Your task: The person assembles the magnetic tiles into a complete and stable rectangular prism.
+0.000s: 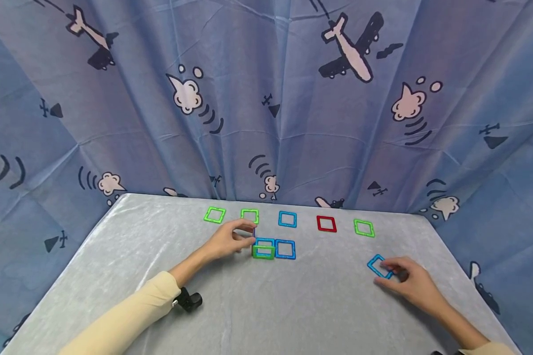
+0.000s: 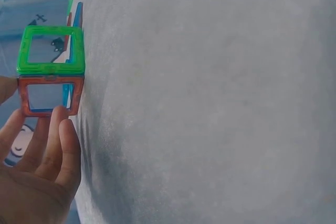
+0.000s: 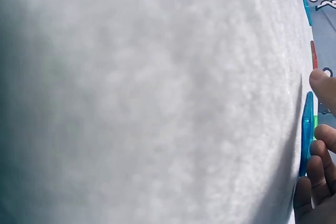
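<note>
At the middle of the table my left hand (image 1: pixel 228 238) holds the left side of a small build of square magnetic tiles. Its fingertips lie at the edges of a standing red magnetic tile (image 2: pixel 51 113). A green tile (image 1: pixel 264 256) stands at the front of this build, with a blue tile (image 1: pixel 264 240) behind it. Flat against its right side lies another blue tile (image 1: pixel 285 257). Over on the right, my right hand (image 1: pixel 414 283) pinches a separate blue magnetic tile (image 1: pixel 375 269) between thumb and fingers; the wrist view shows this tile edge-on.
Along the back of the grey cloth-covered table (image 1: pixel 320 305) lie a green tile (image 1: pixel 214 221), a second green tile (image 1: pixel 250 211), a blue tile (image 1: pixel 287 226), a red tile (image 1: pixel 326 230) and a further green tile (image 1: pixel 364 234). A blue patterned curtain (image 1: pixel 248 98) hangs behind.
</note>
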The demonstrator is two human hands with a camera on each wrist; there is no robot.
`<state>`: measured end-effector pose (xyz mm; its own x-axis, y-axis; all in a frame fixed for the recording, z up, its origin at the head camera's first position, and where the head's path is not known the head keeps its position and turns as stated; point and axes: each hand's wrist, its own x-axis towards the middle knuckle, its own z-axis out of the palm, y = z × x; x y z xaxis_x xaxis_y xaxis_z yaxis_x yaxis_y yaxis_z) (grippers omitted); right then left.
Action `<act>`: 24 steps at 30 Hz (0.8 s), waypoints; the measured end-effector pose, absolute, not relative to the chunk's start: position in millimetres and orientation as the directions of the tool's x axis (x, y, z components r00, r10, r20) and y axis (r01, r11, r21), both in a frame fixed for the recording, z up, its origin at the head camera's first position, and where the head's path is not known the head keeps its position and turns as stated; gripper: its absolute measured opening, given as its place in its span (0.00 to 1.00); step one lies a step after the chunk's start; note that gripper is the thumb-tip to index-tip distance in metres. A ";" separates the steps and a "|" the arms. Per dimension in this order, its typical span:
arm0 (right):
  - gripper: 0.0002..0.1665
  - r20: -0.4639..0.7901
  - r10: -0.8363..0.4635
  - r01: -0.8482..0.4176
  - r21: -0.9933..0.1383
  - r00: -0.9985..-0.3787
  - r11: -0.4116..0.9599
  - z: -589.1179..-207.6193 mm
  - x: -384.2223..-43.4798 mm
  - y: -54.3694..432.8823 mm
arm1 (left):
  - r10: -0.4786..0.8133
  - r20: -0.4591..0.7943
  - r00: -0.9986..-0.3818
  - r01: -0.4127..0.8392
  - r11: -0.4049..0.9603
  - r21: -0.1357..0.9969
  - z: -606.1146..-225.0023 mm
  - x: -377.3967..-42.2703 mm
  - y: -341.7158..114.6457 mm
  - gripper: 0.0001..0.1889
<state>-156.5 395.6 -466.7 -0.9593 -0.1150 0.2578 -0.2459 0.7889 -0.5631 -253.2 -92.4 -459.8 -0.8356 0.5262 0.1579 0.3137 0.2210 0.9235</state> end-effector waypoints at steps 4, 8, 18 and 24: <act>0.19 0.275 -0.114 -0.252 -0.541 -0.955 0.802 -469.4 -159.9 395.7 | 0.523 0.159 -0.837 0.317 0.228 0.921 -459.2 -253.7 -92.5 0.22; 0.15 0.310 -0.132 -0.289 -0.542 -0.942 0.790 -471.1 -162.6 395.5 | 0.525 0.157 -0.837 0.315 0.226 0.922 -459.0 -253.8 -92.6 0.22; 0.10 0.343 -0.184 -0.354 -0.545 -0.921 0.760 -469.2 -167.4 392.8 | 0.521 0.152 -0.840 0.309 0.230 0.923 -460.2 -254.6 -92.6 0.22; 0.11 0.343 -0.192 -0.361 -0.544 -0.919 0.758 -469.8 -168.4 391.6 | 0.524 0.155 -0.838 0.312 0.227 0.922 -461.8 -255.3 -91.7 0.22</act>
